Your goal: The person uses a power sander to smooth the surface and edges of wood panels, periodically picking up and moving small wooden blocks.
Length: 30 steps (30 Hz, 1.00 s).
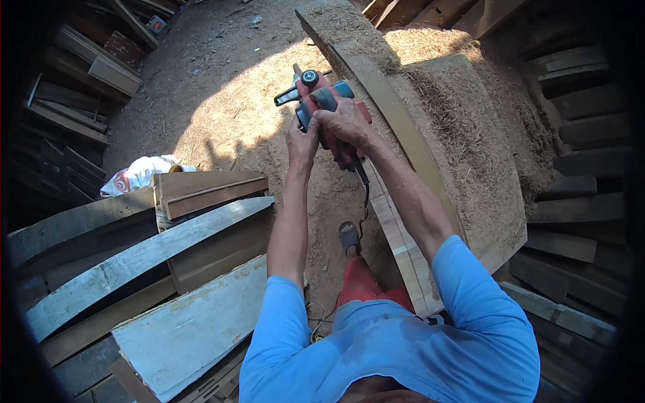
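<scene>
Both my hands are on a red electric hand planer point(322, 93) with a black front knob and dark side parts. My right hand point(344, 123) is closed over its upper side. My left hand point(302, 140) is closed against its left side, the fingers partly hidden behind the body. The planer is beside the left edge of a long wooden board point(403, 242); I cannot tell whether its sole touches the wood. A black power cord point(367, 191) runs from its rear toward my sandalled foot point(349, 235).
Shavings cover a wide wooden work surface point(514, 218) at the right, where a long plank point(396, 111) lies. Stacked boards, one pale blue-white point(134, 262), fill the left near a white sack point(144, 172). More timber point(591, 161) stands far right. The cord crosses the dirt floor point(222, 87).
</scene>
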Available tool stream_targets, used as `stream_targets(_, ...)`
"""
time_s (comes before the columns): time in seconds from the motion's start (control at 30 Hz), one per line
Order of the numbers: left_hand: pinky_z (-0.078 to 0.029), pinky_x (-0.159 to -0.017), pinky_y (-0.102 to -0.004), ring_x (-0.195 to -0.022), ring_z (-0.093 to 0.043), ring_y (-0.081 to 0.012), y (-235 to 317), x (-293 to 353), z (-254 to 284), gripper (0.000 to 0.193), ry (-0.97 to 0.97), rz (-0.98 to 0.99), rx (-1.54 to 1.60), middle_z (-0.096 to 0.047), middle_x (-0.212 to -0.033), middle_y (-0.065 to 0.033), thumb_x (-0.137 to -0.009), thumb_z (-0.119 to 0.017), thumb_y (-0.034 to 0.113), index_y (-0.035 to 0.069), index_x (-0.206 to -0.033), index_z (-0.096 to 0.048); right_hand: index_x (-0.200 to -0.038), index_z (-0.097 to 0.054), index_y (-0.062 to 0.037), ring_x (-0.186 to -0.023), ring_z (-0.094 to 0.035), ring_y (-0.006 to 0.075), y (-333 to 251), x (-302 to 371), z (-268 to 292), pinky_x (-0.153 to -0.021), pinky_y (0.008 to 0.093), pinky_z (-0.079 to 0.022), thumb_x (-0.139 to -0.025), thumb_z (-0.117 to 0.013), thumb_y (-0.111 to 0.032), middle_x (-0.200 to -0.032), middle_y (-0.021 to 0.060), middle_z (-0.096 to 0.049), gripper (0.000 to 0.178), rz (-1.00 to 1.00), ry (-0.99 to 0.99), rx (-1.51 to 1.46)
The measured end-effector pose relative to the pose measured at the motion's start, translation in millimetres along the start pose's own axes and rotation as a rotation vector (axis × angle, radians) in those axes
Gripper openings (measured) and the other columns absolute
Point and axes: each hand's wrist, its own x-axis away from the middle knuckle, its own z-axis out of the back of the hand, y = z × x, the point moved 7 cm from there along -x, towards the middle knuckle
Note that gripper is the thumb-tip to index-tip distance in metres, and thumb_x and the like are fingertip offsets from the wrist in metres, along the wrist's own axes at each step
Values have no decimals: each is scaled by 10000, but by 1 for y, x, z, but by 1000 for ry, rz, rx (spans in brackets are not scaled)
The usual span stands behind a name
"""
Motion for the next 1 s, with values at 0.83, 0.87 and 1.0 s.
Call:
stream_targets(0.83, -512, -865, -453, -963, -660, -329, -24, 57, -7, 372, 67, 30, -48, -696, -1019, -212, -977, -676, 300, 14, -1215, -693, -1129, -613, 29, -667, -682, 188, 20, 57, 0, -607, 342, -559, -888, -716, -307, -809, 110, -696, 426, -7, 32, -16)
stream_targets(0.87, -523, -838, -450, -923, -685, -327, -24, 32, -3, 350, 84, 35, -34, -716, -992, -207, -988, -656, 301, 7, -1171, -713, -1126, -612, 30, -646, -680, 187, 14, 36, 0, -595, 344, -559, -892, -706, -300, -800, 112, -700, 416, 67, 48, 7)
stream_targets(1.0, -472, -674, -287, -724, -543, -90, -13, -38, 20, 412, 83, 11, 13, -637, -816, 19, -1087, -514, 399, 41, -1101, -717, -1086, -635, 36, -588, -672, 185, -18, -17, -13, -566, 354, -554, -912, -661, -273, -768, 114, -705, 356, -40, -59, 90)
